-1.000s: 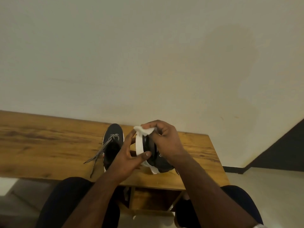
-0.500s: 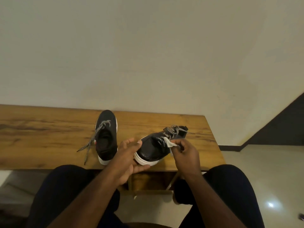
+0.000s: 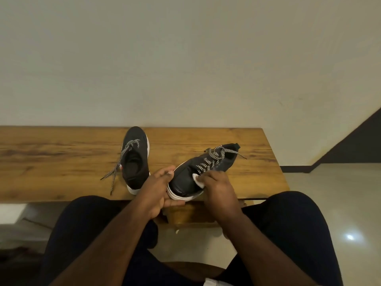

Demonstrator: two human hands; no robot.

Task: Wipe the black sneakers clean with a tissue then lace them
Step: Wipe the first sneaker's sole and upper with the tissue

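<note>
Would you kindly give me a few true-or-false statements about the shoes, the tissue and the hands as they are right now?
1. The right hand holds a white tissue against the held sneaker. True.
2. The left hand is flat on the table. False: it grips the held sneaker's near end.
3. The other sneaker stands on the table, untouched. True.
4. The other sneaker's lace is tied in a bow. False: its ends trail loose over the table.
5. Both sneakers are white. False: black with white soles.
</note>
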